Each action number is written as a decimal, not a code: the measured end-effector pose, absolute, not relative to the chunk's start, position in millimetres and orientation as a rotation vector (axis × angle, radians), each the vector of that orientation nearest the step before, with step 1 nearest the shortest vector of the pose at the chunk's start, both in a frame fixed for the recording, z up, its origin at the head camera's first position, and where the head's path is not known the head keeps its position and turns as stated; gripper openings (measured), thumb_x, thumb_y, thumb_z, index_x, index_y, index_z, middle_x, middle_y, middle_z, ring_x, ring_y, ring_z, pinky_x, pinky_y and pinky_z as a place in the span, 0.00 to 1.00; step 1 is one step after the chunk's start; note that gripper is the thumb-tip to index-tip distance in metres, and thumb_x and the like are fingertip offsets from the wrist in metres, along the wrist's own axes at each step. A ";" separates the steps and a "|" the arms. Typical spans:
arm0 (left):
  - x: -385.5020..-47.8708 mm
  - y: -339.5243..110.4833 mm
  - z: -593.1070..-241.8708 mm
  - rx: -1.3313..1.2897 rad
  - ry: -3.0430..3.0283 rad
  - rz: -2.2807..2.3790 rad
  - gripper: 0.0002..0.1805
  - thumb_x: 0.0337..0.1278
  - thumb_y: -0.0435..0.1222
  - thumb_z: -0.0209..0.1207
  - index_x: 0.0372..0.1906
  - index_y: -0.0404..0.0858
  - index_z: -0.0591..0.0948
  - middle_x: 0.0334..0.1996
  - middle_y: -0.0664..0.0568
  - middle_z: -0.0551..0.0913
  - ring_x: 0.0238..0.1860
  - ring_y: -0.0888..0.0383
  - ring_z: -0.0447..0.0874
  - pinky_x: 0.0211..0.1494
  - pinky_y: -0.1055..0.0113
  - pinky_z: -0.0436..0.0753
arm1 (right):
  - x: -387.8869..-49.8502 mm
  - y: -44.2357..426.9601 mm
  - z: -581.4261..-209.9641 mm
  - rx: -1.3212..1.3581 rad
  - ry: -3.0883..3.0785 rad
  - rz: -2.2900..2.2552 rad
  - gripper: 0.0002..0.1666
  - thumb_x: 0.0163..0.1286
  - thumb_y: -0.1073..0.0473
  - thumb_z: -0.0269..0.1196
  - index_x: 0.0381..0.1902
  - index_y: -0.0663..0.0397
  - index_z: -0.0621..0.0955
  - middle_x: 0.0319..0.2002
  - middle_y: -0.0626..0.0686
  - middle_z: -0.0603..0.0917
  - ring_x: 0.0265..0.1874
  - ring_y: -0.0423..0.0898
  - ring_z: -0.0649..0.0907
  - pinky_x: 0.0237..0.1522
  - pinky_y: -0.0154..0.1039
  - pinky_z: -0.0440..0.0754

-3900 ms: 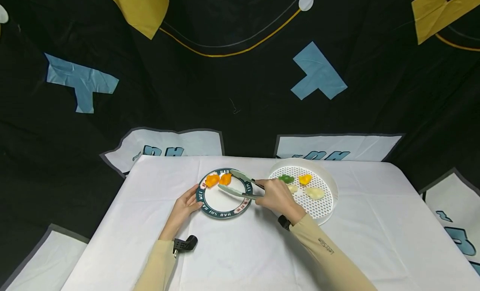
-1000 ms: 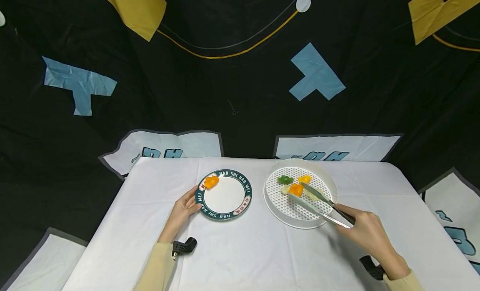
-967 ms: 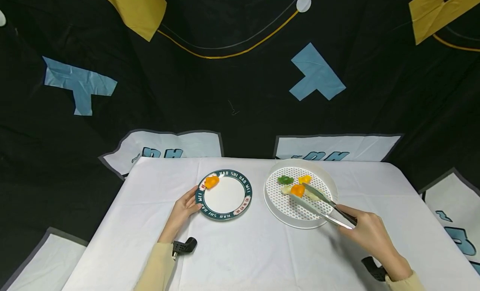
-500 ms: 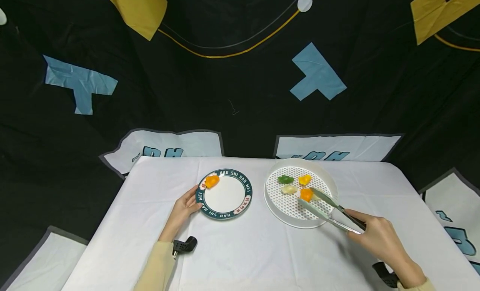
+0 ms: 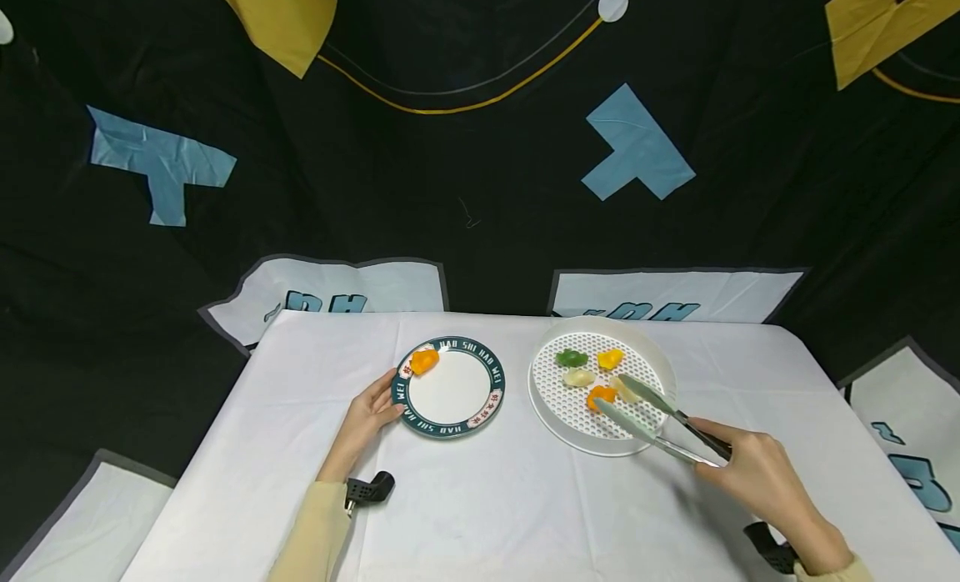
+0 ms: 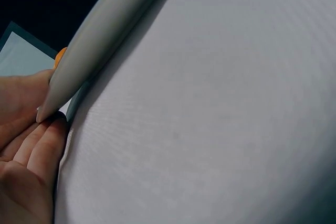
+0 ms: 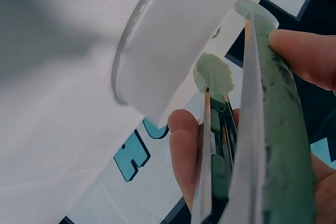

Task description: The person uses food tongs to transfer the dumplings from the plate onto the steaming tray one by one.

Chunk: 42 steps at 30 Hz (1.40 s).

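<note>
My left hand pinches the left rim of a white plate with a dark green lettered border, thumb on top and fingers beneath. One orange pepper-like piece sits on that plate. In my right hand I hold tongs with pale green tips, spread apart over a round white perforated tray. Another orange pepper-like piece lies in the tray beside the nearer tip, apparently free of the tongs. In the right wrist view, thumb and fingers press the tongs' two arms.
Also in the tray are a green piece, a yellow piece and two pale pieces, one of them at the left. A white cloth covers the table. Behind it hangs a black curtain.
The right hand has carried the second orange piece from the plate to the tray with the tongs. The tongs have let it go and spread wider. The left hand stays on the plate.
</note>
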State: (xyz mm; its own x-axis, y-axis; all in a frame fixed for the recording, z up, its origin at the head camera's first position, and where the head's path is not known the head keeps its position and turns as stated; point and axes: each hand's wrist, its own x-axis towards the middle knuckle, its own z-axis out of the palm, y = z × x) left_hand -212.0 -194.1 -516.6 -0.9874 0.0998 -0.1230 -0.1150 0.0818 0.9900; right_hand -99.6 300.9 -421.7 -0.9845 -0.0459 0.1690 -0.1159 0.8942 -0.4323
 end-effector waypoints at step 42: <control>-210.9 -194.2 -515.4 0.025 2.181 2.062 0.37 0.59 0.22 0.55 0.72 0.29 0.55 0.71 0.35 0.56 0.69 0.46 0.58 0.65 0.72 0.68 | -157.2 171.1 -428.8 0.632 -2.738 0.856 0.31 0.39 0.65 0.69 0.49 0.56 0.85 0.43 0.53 0.86 0.28 0.44 0.80 0.23 0.30 0.76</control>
